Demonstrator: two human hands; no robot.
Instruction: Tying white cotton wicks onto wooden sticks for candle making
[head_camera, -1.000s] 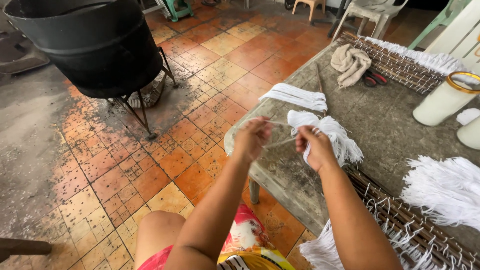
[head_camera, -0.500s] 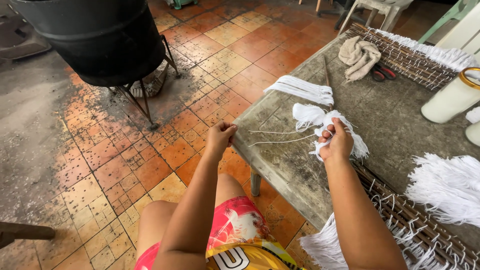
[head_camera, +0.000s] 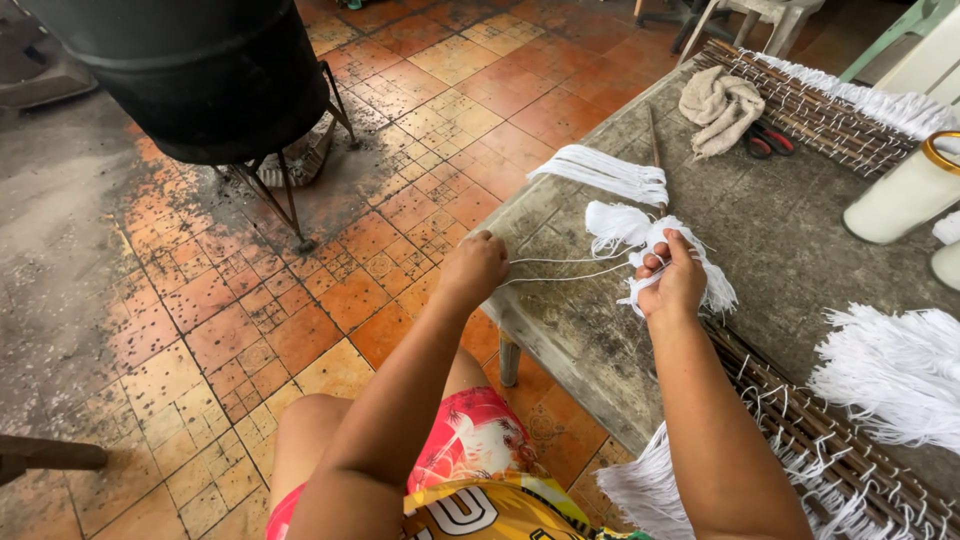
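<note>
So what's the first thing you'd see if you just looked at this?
The hands in the middle: the right hand grips a bunch of white string over the grey table, and the left hand pulls two strands out sideways. Next, the big black drum on a stand at the upper left, over the orange tiles.

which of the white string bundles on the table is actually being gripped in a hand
The tufted white string bundle clutched in the right hand. The flat white string bundle behind it and the big white fringe pile lie untouched.
</note>
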